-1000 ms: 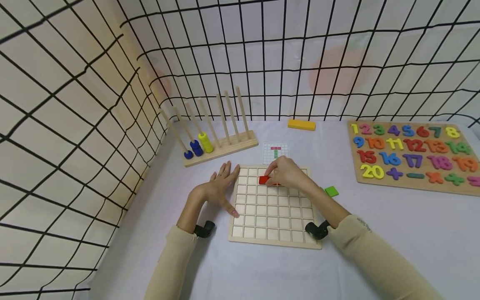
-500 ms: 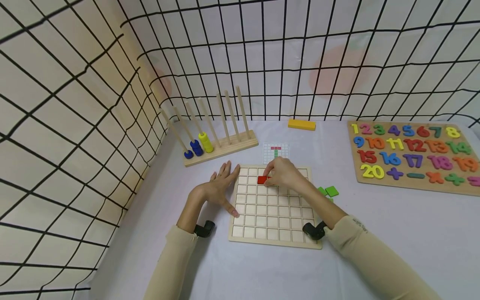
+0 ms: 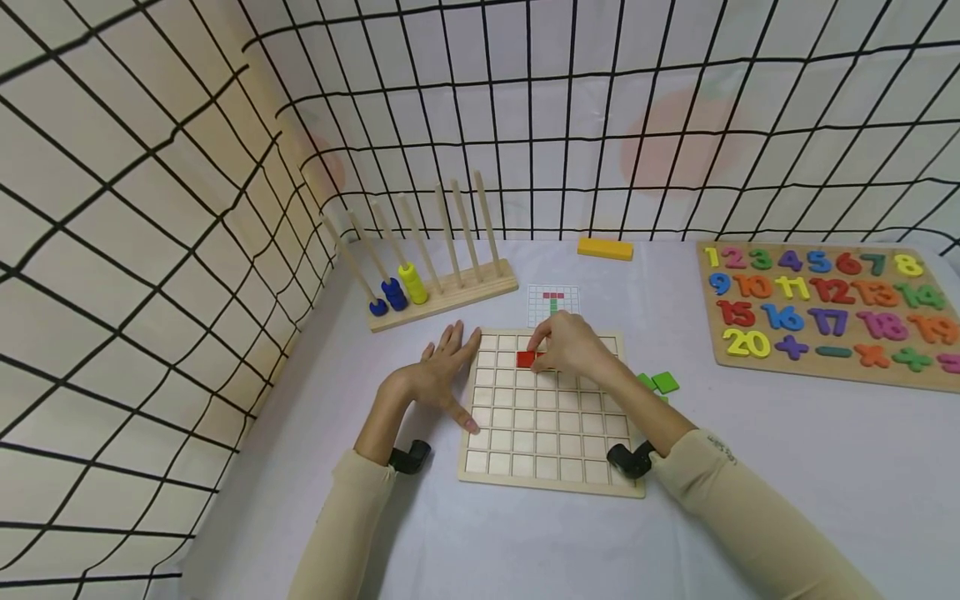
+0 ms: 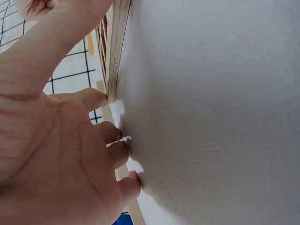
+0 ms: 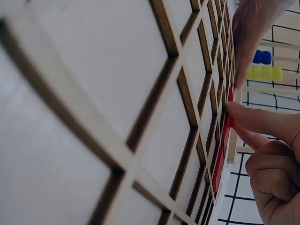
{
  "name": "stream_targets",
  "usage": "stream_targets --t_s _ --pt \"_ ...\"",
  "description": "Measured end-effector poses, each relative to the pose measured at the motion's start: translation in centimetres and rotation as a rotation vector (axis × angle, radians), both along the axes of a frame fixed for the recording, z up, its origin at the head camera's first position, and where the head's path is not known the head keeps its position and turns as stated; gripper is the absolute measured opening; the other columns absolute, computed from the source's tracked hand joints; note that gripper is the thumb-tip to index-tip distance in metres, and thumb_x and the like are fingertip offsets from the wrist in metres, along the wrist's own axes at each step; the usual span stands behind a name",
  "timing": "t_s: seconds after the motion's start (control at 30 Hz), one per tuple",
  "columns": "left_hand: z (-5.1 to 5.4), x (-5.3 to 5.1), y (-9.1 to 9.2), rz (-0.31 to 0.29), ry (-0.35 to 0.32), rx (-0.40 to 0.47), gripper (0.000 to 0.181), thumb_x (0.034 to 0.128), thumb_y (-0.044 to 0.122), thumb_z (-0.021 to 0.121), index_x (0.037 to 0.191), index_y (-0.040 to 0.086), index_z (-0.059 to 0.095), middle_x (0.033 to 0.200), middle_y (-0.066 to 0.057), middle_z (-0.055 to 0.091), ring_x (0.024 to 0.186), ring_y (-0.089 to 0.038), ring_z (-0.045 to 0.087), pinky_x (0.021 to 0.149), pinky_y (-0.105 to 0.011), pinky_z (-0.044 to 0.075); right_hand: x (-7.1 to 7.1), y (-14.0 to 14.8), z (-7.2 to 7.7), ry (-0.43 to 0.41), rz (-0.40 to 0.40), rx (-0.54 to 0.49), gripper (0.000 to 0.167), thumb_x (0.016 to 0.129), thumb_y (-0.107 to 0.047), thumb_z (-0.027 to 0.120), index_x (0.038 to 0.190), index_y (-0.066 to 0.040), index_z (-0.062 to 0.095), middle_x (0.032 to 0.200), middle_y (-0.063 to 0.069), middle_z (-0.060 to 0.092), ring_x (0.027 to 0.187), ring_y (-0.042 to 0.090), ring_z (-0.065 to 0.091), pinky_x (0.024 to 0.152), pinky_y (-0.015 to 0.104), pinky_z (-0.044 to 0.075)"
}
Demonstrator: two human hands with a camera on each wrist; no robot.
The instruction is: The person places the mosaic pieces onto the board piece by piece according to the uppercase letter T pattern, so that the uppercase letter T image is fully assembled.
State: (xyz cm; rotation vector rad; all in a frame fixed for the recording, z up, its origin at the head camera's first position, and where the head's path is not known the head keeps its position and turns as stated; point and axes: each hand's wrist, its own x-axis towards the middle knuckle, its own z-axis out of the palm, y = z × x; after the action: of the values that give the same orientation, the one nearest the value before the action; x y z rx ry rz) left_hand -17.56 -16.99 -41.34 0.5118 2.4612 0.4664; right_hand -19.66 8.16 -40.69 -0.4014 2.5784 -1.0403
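Note:
A square wooden grid board (image 3: 551, 486) lies on the white cloth. My left hand (image 3: 437, 379) rests at its left side with spread fingers, the thumb on the frame; in the left wrist view its fingertips (image 4: 133, 183) reach the cloth. Over the second row from the top, my right hand (image 3: 576, 346) pinches a red square tile (image 3: 525, 359) between thumb and index finger. More red tiles (image 5: 218, 168) sit in that row, seen in the right wrist view; in the head view the hand hides them. Behind the board lies a grid card (image 3: 553, 305) with a red-and-green T.
Several green tiles (image 3: 664, 382) lie right of the board. A peg stand (image 3: 457, 290) with blue and yellow beads stands behind left. A yellow block (image 3: 604, 249) lies at the back, a number puzzle board (image 3: 817, 367) at right. Black netting (image 3: 225, 217) borders the left and back.
My right hand has shifted slightly left with the red tile, and more green tiles show beside the forearm. The left hand stays in place.

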Motion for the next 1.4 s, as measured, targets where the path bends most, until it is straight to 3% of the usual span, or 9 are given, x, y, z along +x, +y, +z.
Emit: stream_targets --t_s 0.33,0.47,0.6,0.7,0.73,0.8,0.93,1.1,1.4 --pt "0.3 0.0 0.1 -0.001 -0.005 0.0 0.151 0.0642 0.045 0.099 0.167 0.019 -0.008 0.171 -0.016 -0.025 0.16 -0.03 -0.023 0.132 -0.054 -0.008 -0.2 0.2 -0.4 -0.023 -0.039 -0.056 0.022 0.074 -0.006 0.09 0.095 -0.005 0.082 0.086 0.01 0.066 0.068 0.016 0.047 0.058 0.026 0.037" --pt "0.2 0.0 0.0 0.0 -0.008 0.0 0.151 0.0643 0.045 0.098 0.167 0.018 -0.009 0.171 -0.016 -0.025 0.16 -0.03 -0.024 0.132 -0.054 -0.008 -0.2 0.5 -0.6 -0.04 -0.031 -0.082 0.025 0.074 -0.007 0.091 0.098 -0.006 0.083 0.119 0.017 0.073 0.089 0.023 0.056 0.081 0.038 0.05" --pt "0.3 -0.1 0.1 0.0 -0.006 0.001 0.151 0.0646 0.045 0.098 0.167 0.018 -0.009 0.171 -0.016 -0.025 0.16 -0.03 -0.024 0.132 -0.054 -0.008 -0.3 1.0 -0.5 -0.058 -0.013 -0.082 0.027 0.078 -0.012 0.089 0.104 -0.008 0.082 0.134 0.018 0.068 0.114 0.033 0.058 0.1 0.049 0.05" --pt "0.3 -0.1 0.1 -0.004 -0.003 0.004 0.15 0.0647 0.044 0.098 0.167 0.018 -0.009 0.171 -0.016 -0.025 0.16 -0.031 -0.023 0.132 -0.054 -0.007 -0.5 2.0 -0.3 -0.061 -0.011 -0.08 0.027 0.083 -0.017 0.086 0.108 -0.009 0.081 0.121 0.015 0.069 0.101 0.029 0.059 0.084 0.04 0.051" --pt "0.3 -0.1 0.1 -0.004 -0.003 0.005 0.15 0.0648 0.044 0.099 0.167 0.017 -0.009 0.171 -0.017 -0.025 0.16 -0.031 -0.023 0.132 -0.054 -0.007 -0.5 2.4 -0.3 -0.06 -0.012 -0.079 0.027 0.084 -0.018 0.085 0.109 -0.009 0.08 0.108 0.013 0.07 0.091 0.026 0.059 0.076 0.035 0.049" --pt "0.4 0.0 0.2 -0.007 -0.001 0.005 0.151 0.0648 0.043 0.099 0.167 0.017 -0.009 0.17 -0.017 -0.025 0.16 -0.032 -0.023 0.132 -0.055 -0.007 -0.5 3.6 0.0 -0.063 -0.016 -0.079 0.028 0.086 -0.019 0.082 0.111 -0.008 0.079 0.086 0.005 0.058 0.075 0.019 0.047 0.065 0.029 0.038" --pt "0.4 0.1 0.2 -0.008 0.003 0.011 0.151 0.0648 0.042 0.099 0.167 0.015 -0.009 0.17 -0.019 -0.024 0.16 -0.033 -0.022 0.131 -0.056 -0.007 0.1 6.8 0.6 -0.057 -0.033 -0.068 0.032 0.088 -0.022 0.08 0.115 -0.004 0.077 0.068 -0.004 0.035 0.062 0.014 0.034 0.055 0.025 0.027" --pt "0.4 0.3 0.1 -0.004 0.004 0.01 0.151 0.0648 0.042 0.099 0.166 0.014 -0.009 0.17 -0.019 -0.024 0.16 -0.034 -0.022 0.131 -0.057 -0.006 1.2 11.5 0.9 -0.052 -0.063 -0.015 0.037 0.09 -0.025 0.08 0.12 -0.003 0.074 0.059 -0.004 0.032 0.055 0.012 0.031 0.05 0.023 0.025" --pt "0.4 0.2 0.0 -0.005 0.004 0.009 0.151 0.0646 0.043 0.099 0.166 0.014 -0.009 0.17 -0.019 -0.025 0.16 -0.034 -0.022 0.131 -0.057 -0.007 3.0 17.2 0.0 -0.101 -0.077 0.013 0.044 0.088 -0.026 0.083 0.124 -0.003 0.072 0.061 -0.005 0.035 0.057 0.01 0.034 0.054 0.029 0.026"
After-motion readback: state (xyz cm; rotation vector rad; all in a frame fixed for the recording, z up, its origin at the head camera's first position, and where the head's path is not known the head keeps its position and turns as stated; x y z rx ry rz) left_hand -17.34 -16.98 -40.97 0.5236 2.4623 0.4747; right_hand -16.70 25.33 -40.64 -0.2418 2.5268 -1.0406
